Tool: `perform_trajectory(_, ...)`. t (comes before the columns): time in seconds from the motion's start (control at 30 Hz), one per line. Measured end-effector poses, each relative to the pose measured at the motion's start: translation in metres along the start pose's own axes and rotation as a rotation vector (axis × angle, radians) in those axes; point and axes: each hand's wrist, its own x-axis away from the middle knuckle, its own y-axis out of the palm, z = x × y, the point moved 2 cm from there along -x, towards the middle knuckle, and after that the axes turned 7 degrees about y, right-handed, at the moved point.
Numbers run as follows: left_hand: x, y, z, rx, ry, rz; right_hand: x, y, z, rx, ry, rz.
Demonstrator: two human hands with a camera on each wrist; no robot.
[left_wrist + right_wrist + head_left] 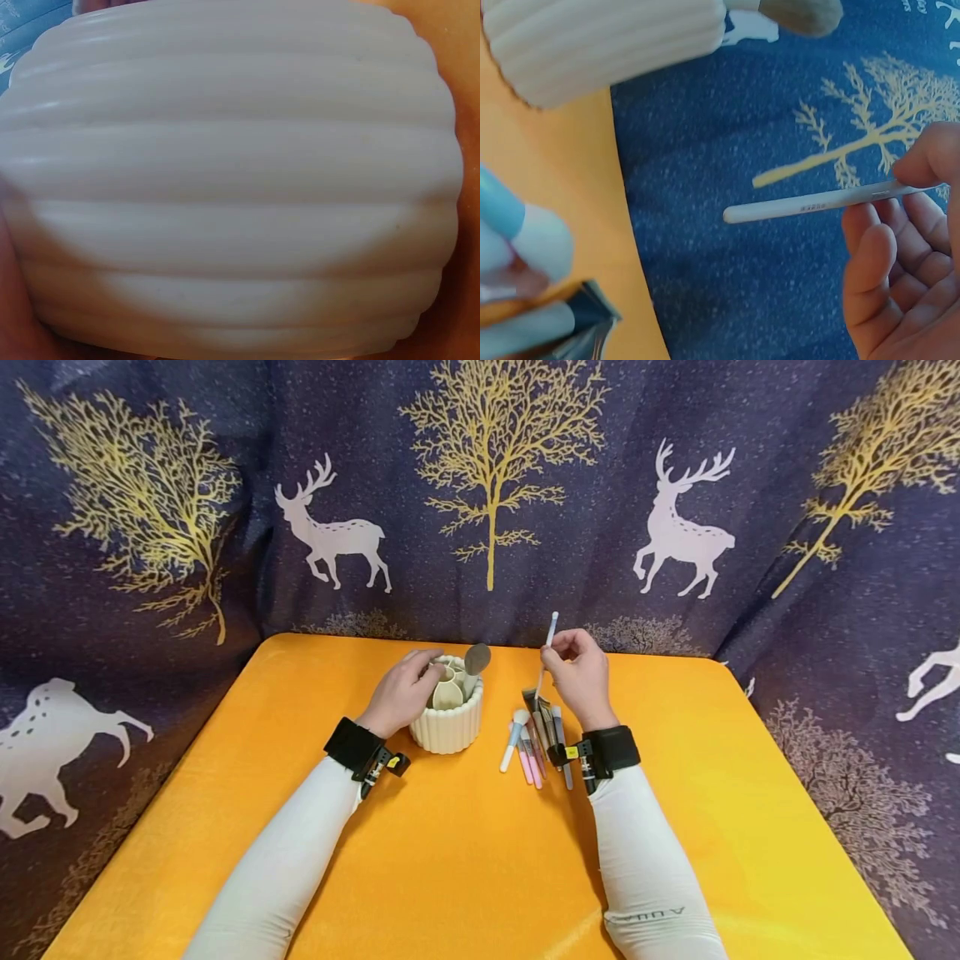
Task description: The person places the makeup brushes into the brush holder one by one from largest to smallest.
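On the left stands a cream ribbed brush holder (447,727) with divided compartments. My left hand (402,693) grips it by its left side and upper rim; its ribbed wall (240,165) fills the left wrist view. One large makeup brush (476,664) stands in it, head up. My right hand (581,677) pinches a slim, pale makeup brush (552,628) between thumb and fingers, above the table. In the right wrist view that brush's white handle (780,212) points left. Below lie several loose makeup brushes (513,739), some pink-handled, beside a dark, shiny wrapper (536,702).
The table has an orange cover (420,860). Behind it hangs a dark blue curtain (450,602) printed with trees and deer. The loose brushes lie between the holder and my right wrist.
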Motion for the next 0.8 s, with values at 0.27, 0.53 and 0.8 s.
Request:
perform_trajectory(0.27,0.000,0.001,-0.002,-0.009,0.001,-0.002,0.007,0.008,-0.011,-0.111,-0.039,-0.020)
perform_trajectory(0.53,0.000,0.001,-0.003,-0.007,0.003,-0.001,0.012,0.016,-0.021,-0.236,-0.086,-0.053)
perform_trajectory(0.8,-0.001,0.001,-0.004,-0.010,0.011,0.002,0.017,0.026,-0.027,-0.352,-0.093,-0.108)
